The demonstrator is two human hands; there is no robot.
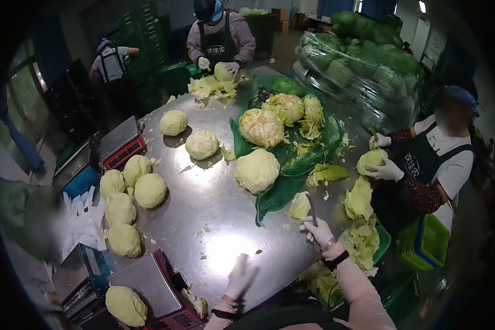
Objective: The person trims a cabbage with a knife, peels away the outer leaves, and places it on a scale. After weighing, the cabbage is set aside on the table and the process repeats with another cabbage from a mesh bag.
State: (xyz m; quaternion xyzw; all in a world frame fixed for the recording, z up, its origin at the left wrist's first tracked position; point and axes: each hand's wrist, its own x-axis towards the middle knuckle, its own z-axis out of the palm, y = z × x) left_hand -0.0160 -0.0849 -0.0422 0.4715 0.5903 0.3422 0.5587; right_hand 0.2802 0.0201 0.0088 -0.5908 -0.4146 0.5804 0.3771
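Note:
My right hand, in a white glove, is closed around the handle of a knife, whose narrow blade points up and away. A loose pale cabbage leaf lies beside the blade. My left hand, gloved and somewhat blurred, is held over the steel table with its fingers apart and nothing in it. Beyond my hands sits a trimmed cabbage, at the edge of a green mesh bag. Several cabbages with browned outer leaves, one of them the large cabbage, rest on the bag.
Several trimmed cabbages line the table's left side. A scale stands at the lower left, with a cabbage on it. Leaf scraps heap up at the right edge. Two co-workers handle cabbages across the table.

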